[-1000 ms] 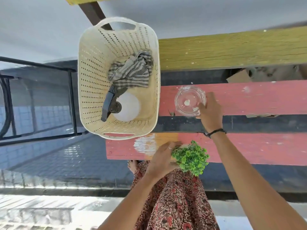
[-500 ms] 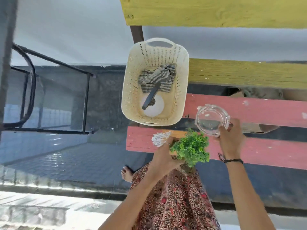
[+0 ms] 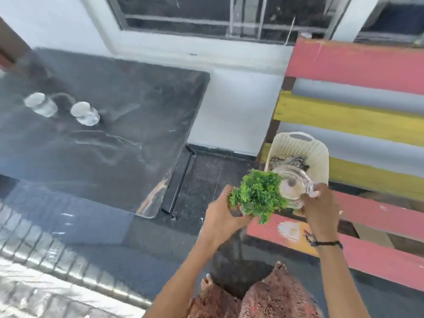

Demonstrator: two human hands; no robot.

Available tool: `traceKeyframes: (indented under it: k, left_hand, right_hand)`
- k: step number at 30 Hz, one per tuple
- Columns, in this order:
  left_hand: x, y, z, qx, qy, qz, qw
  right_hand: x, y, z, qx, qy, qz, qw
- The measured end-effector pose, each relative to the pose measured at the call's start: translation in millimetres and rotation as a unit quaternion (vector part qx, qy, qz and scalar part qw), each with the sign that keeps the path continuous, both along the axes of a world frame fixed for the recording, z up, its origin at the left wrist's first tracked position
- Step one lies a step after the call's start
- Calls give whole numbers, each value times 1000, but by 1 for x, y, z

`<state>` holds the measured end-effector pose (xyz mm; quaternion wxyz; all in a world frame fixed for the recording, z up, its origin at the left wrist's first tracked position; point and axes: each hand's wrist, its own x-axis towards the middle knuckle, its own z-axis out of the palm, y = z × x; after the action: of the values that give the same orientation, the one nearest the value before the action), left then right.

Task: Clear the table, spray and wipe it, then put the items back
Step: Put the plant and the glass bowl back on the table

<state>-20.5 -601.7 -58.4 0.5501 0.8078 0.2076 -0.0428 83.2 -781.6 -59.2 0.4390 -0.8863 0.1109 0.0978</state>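
Note:
My left hand point(image 3: 223, 218) grips a small pot with a bushy green plant point(image 3: 258, 195), held in the air between the table and the bench. My right hand point(image 3: 320, 208) grips a clear glass jug point(image 3: 292, 183) by its handle, just right of the plant and in front of the basket. The dark glossy table point(image 3: 110, 138) fills the left; two clear glasses point(image 3: 41, 104) point(image 3: 85, 113) stand on its far left part.
A cream perforated basket point(image 3: 298, 145) with a striped cloth in it sits on the red and yellow slatted bench point(image 3: 367, 216) at right. A white wall with a window runs along the back. Dark tiled floor point(image 3: 202, 187) lies between table and bench.
The view has swung left, from the bench toward the table. Both hands have lifted the plant and the jug off the bench and carry them close together in the air.

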Motion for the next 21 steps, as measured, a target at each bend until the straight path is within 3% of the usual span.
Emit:
traceKeyframes:
  k: [5, 13, 21]
  left_hand:
    - [-32, 115, 31, 44, -34, 64, 996]
    - [-36, 247, 67, 78, -55, 180, 979]
    - [16, 350, 52, 48, -51, 183, 981]
  right_hand:
    - [-13, 113, 43, 44, -28, 110, 993]
    - [17, 259, 57, 37, -54, 209, 976]
    - [106, 375, 33, 65, 3, 199, 978]
